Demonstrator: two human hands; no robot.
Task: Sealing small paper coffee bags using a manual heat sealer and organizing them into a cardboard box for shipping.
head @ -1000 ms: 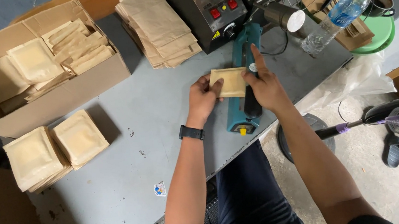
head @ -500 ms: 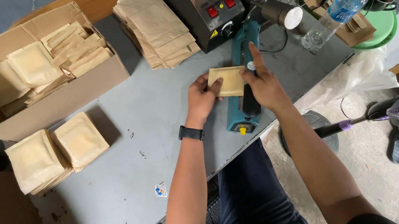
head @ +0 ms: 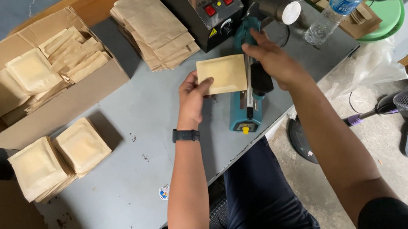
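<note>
The left hand [head: 192, 101] grasps a flat tan paper pouch [head: 222, 75] in its fingers; the right hand [head: 273, 59] presses the teal heat sealer's [head: 245, 106] arm, fingers clenched, on the grey worktop [head: 134, 183].

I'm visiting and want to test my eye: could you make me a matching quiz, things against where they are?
Things:
1. brown pouch
2. cardboard box
3. plastic bottle
4. black watch

Places:
A. on the left wrist
B. far right, beside the green plate
C. between both hands, at the teal sealer
D. far left of the table

Pairs: 1-C, 2-D, 3-B, 4-A
</note>
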